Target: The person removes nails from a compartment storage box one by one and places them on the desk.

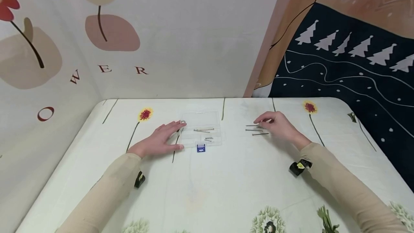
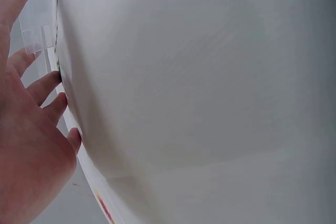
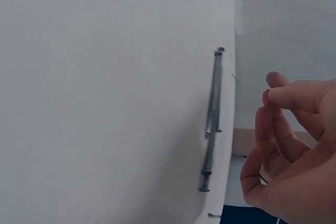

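A clear plastic compartment box (image 1: 189,140) with a blue latch (image 1: 201,148) stands on the table. Two long screws (image 1: 203,129) and a couple of short ones (image 1: 208,139) lie inside it. My left hand (image 1: 160,139) is at the box's left edge, fingers spread and nearly straight; in the left wrist view the fingers (image 2: 44,87) show beside the clear plastic. On the right lie several long metal screws (image 1: 253,130), seen close up as screws (image 3: 214,93) in the right wrist view. Over them hovers my right hand (image 1: 276,125), fingers loosely bent, thumb near the index fingertip, with nothing visible between them.
A white floral cloth (image 1: 210,190) covers the table. Behind it rises a pale printed curtain (image 1: 194,46), and a dark cloth with white trees (image 1: 349,71) hangs along the right side. Black wrist cameras (image 1: 295,169) sit under the beige sleeves (image 1: 349,186).
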A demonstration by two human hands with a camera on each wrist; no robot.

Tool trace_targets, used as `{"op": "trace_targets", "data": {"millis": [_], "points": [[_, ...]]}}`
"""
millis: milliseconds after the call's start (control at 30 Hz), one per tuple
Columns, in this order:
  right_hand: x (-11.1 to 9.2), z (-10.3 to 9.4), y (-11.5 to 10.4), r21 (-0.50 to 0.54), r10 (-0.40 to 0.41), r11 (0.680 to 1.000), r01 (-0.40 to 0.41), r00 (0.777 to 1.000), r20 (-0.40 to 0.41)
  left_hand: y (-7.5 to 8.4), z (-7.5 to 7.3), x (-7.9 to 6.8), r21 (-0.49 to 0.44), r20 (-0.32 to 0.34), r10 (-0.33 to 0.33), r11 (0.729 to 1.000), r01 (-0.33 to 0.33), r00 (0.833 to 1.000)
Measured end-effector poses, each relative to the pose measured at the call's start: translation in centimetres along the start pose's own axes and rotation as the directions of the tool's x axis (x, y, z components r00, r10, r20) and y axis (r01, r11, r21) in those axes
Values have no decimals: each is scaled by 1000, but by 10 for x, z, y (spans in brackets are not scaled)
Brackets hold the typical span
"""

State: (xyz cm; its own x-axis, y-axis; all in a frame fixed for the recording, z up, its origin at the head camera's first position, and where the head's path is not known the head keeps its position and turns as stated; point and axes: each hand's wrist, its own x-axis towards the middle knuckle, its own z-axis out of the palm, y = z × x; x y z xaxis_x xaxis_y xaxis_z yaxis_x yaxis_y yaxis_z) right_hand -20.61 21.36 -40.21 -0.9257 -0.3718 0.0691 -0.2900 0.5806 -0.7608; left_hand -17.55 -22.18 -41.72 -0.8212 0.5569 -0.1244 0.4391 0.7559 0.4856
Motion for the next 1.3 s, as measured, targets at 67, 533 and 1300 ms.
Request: {"op": "trace_targets", "data": {"millis": [67,533,1300], "points": [[1,-4,-1,16,12,1000,-12,1000,-9,0,0,0,0,-2,3,1000,-3,1000],[6,-1,-7,90,-8,996,7,1000,17,0,0,1,-4,-3,-5,1000,5,1000],[21,47,-25,130,-157,981,141,980,122,2,-1,0,-17,-2,-18,1000,18,1000]]}}
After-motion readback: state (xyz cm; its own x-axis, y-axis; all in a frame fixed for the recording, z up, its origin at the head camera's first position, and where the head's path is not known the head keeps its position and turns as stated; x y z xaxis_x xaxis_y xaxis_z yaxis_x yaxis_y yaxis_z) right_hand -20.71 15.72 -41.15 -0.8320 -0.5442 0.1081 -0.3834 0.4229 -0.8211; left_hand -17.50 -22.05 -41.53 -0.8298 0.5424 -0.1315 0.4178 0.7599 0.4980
